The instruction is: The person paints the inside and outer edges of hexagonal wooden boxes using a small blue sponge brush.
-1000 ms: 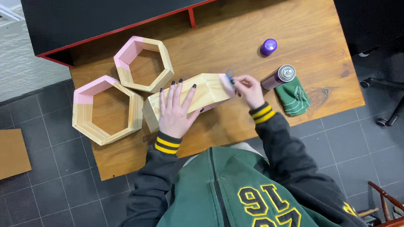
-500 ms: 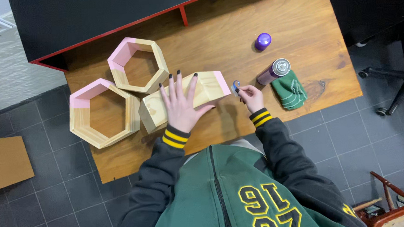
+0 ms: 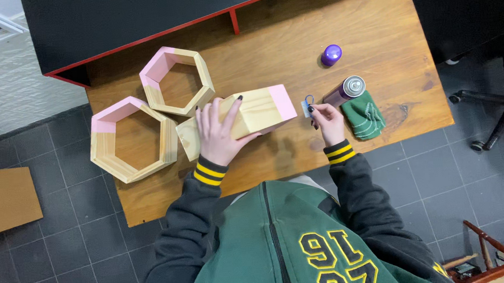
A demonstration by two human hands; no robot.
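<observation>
My left hand [image 3: 219, 135] lies flat on a wooden hexagon frame [image 3: 256, 111] turned on its side, its far end painted pink. My right hand [image 3: 326, 121] pinches a small blue-handled brush [image 3: 308, 105] just right of the frame's pink end, apart from it. Both sit on the wooden desk [image 3: 292, 44]. Two more pink-edged wooden hexagon frames rest to the left: one [image 3: 177, 82] further back, one [image 3: 133, 139] at the desk's left edge.
A spray can [image 3: 346, 89] lies beside a folded green cloth [image 3: 364, 116] right of my right hand. A purple cap [image 3: 331, 54] stands behind them. A black, red-edged shelf [image 3: 136, 13] lines the desk's back. Cardboard [image 3: 2, 200] lies on the tiled floor.
My right hand with the small brush has pulled away from the frame's pink end, to the right. My left hand stays pressed on the frame.
</observation>
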